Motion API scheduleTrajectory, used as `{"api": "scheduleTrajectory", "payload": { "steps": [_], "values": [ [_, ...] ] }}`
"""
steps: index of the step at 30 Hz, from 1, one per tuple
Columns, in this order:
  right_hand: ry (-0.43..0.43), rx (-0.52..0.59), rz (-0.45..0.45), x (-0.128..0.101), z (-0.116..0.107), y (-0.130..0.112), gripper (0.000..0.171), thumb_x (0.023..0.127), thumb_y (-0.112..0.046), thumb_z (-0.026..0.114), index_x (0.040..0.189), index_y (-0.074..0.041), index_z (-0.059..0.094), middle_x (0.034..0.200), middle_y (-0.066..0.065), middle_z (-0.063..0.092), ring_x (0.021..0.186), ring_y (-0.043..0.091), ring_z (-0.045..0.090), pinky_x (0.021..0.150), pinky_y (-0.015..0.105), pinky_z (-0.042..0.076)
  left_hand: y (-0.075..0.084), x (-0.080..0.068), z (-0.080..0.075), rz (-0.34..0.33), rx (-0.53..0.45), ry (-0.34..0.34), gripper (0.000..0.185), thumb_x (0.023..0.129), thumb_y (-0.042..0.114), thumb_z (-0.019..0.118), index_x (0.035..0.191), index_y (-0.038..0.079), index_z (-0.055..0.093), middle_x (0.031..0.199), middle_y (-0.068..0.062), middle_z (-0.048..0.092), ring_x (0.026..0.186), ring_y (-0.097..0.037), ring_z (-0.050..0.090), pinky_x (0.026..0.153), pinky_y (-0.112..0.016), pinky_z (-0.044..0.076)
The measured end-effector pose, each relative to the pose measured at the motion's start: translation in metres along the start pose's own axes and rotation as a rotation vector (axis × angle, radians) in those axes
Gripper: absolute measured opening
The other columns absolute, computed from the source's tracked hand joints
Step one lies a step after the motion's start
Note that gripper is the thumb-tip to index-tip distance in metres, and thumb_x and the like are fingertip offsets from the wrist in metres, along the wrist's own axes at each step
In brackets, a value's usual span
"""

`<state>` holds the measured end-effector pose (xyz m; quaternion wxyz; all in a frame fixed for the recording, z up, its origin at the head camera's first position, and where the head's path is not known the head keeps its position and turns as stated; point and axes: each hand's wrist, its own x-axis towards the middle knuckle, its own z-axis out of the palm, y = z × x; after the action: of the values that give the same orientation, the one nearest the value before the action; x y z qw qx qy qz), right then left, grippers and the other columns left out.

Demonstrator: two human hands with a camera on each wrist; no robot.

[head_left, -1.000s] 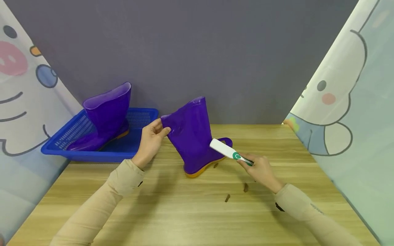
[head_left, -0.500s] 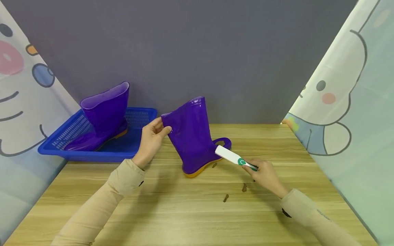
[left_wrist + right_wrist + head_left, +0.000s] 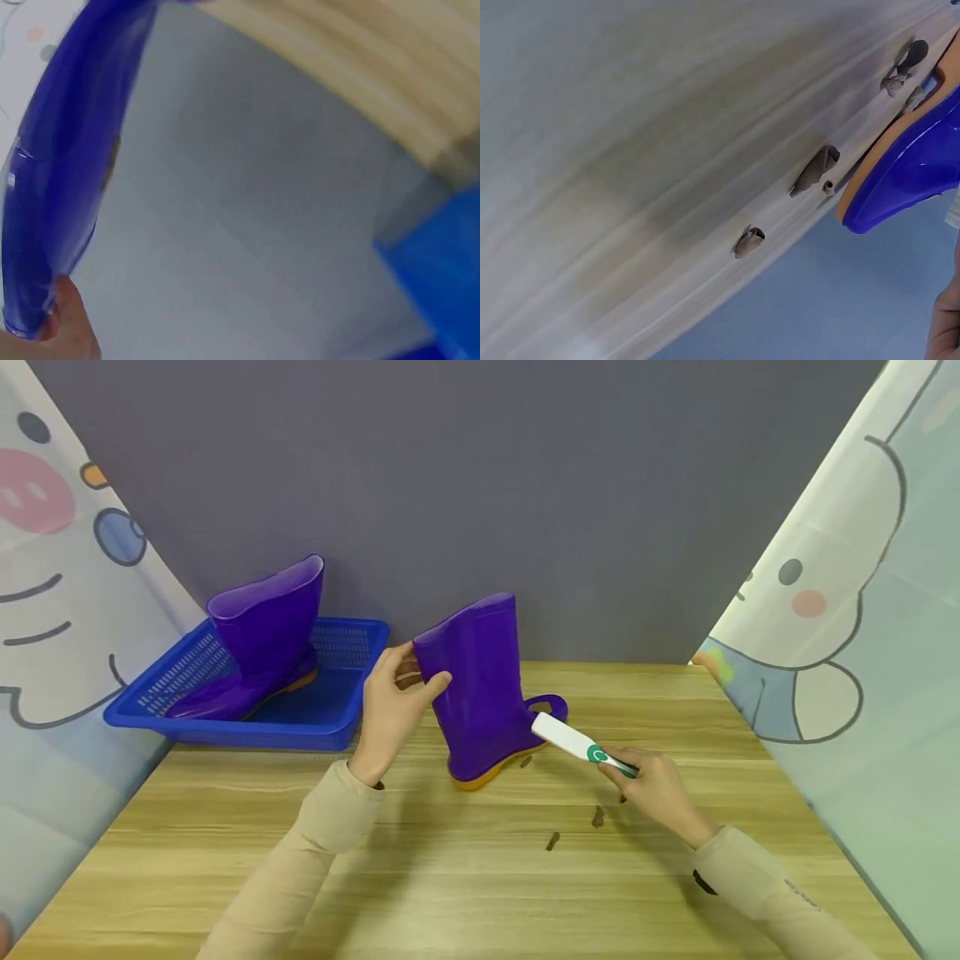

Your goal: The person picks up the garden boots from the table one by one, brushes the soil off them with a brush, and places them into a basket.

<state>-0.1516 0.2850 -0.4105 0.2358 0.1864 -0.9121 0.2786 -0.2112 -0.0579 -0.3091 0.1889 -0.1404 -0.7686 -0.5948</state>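
Observation:
A purple rain boot (image 3: 480, 693) with an orange sole stands tilted on the wooden table. My left hand (image 3: 393, 714) holds the upper edge of its shaft, thumb in front and the other fingers partly hidden behind. In the left wrist view, thumb and fingers (image 3: 75, 326) pinch the boot's rim (image 3: 34, 247). My right hand (image 3: 660, 789) grips the green-and-white handle of a white brush (image 3: 564, 737), whose head is by the boot's foot; whether they touch I cannot tell. The right wrist view shows the boot's sole (image 3: 874, 165) and part of the hand (image 3: 946, 322).
A second purple boot (image 3: 270, 627) sits in a blue plastic basket (image 3: 262, 737) at the left. Several small brown curled bits (image 3: 597, 817) lie on the table (image 3: 450, 885) right of the boot. A grey wall (image 3: 600, 527) rises behind.
The brush has moved right and slightly down, away from the boot's shaft. My left hand has shifted right, and the top of the boot has swung a little rightward with it.

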Motion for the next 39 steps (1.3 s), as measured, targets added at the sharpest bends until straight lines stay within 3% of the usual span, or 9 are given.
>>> {"api": "scheduleTrajectory", "payload": {
  "steps": [3, 7, 14, 22, 25, 28, 32, 36, 39],
  "values": [
    [0.002, -0.011, 0.006, 0.000, -0.001, 0.000, 0.026, 0.074, -0.006, 0.074, 0.098, 0.002, 0.070, 0.059, -0.006, 0.056, 0.041, -0.006, 0.026, 0.034, 0.014, 0.025, 0.002, 0.008, 0.004, 0.074, 0.121, 0.076, 0.040, 0.076, 0.020, 0.075, 0.111, 0.005, 0.064, 0.093, -0.011, 0.067, 0.083, -0.021, 0.064, 0.074, -0.031, 0.054],
    [-0.001, -0.007, 0.052, -0.001, -0.003, 0.000, 0.026, 0.075, -0.006, 0.074, 0.099, 0.002, 0.070, 0.063, -0.002, 0.061, 0.042, -0.004, 0.030, 0.035, 0.017, 0.029, 0.003, 0.030, 0.006, 0.015, 0.131, 0.120, 0.033, 0.078, 0.018, 0.073, 0.107, 0.005, 0.067, 0.089, -0.014, 0.070, 0.081, -0.022, 0.065, 0.069, -0.032, 0.051],
    [0.030, -0.009, 0.068, 0.000, -0.007, 0.002, 0.028, 0.075, -0.006, 0.073, 0.101, 0.004, 0.068, 0.092, 0.019, 0.069, 0.049, 0.000, 0.046, 0.041, 0.019, 0.038, 0.023, 0.080, 0.011, -0.124, -0.020, 0.061, 0.032, 0.082, 0.012, 0.068, 0.113, 0.004, 0.064, 0.108, -0.014, 0.067, 0.096, -0.019, 0.063, 0.080, -0.029, 0.052],
    [0.081, -0.044, 0.055, 0.002, -0.015, 0.004, 0.028, 0.072, -0.004, 0.075, 0.098, 0.005, 0.069, 0.088, 0.018, 0.070, 0.054, 0.001, 0.050, 0.044, 0.016, 0.039, 0.054, 0.103, 0.002, -0.044, -0.048, -0.025, 0.029, 0.085, 0.006, 0.063, 0.114, 0.001, 0.063, 0.108, -0.011, 0.067, 0.088, -0.012, 0.063, 0.076, -0.021, 0.051],
    [0.080, -0.046, 0.051, 0.003, -0.017, 0.005, 0.028, 0.072, -0.004, 0.075, 0.098, 0.005, 0.069, 0.088, 0.019, 0.070, 0.051, 0.001, 0.047, 0.042, 0.015, 0.037, 0.056, 0.112, -0.010, -0.042, -0.144, -0.061, 0.025, 0.086, 0.002, 0.061, 0.111, -0.002, 0.062, 0.094, -0.003, 0.068, 0.078, -0.006, 0.061, 0.070, -0.017, 0.050],
    [0.081, -0.055, 0.040, 0.003, -0.017, 0.005, 0.029, 0.072, -0.005, 0.076, 0.098, 0.005, 0.069, 0.088, 0.019, 0.070, 0.052, 0.002, 0.050, 0.042, 0.015, 0.038, 0.049, 0.122, -0.021, -0.083, -0.289, -0.097, 0.017, 0.086, -0.002, 0.059, 0.103, -0.001, 0.063, 0.079, 0.005, 0.066, 0.068, -0.004, 0.059, 0.062, -0.016, 0.048],
    [0.077, -0.058, 0.038, 0.002, -0.016, 0.006, 0.028, 0.072, -0.005, 0.076, 0.098, 0.005, 0.069, 0.089, 0.019, 0.070, 0.061, 0.007, 0.059, 0.046, 0.016, 0.043, 0.022, 0.130, -0.034, -0.220, -0.434, -0.220, 0.014, 0.089, -0.004, 0.052, 0.098, 0.005, 0.058, 0.076, 0.006, 0.064, 0.069, -0.005, 0.059, 0.063, -0.016, 0.049],
    [0.059, -0.042, 0.062, 0.000, -0.016, 0.006, 0.028, 0.074, -0.005, 0.075, 0.099, 0.005, 0.069, 0.091, 0.019, 0.069, 0.060, 0.006, 0.057, 0.046, 0.019, 0.043, -0.013, 0.130, -0.047, -0.368, -0.391, -0.336, 0.018, 0.093, 0.000, 0.046, 0.110, 0.005, 0.051, 0.085, 0.007, 0.061, 0.080, -0.004, 0.057, 0.077, -0.019, 0.049],
    [0.044, -0.037, 0.084, -0.003, -0.017, 0.007, 0.028, 0.075, -0.005, 0.074, 0.100, 0.004, 0.068, 0.093, 0.020, 0.069, 0.057, 0.004, 0.053, 0.044, 0.020, 0.041, -0.030, 0.131, -0.054, -0.408, -0.304, -0.378, 0.029, 0.096, 0.005, 0.043, 0.124, 0.003, 0.043, 0.093, 0.008, 0.057, 0.088, -0.004, 0.054, 0.091, -0.026, 0.042]
  ]
}}
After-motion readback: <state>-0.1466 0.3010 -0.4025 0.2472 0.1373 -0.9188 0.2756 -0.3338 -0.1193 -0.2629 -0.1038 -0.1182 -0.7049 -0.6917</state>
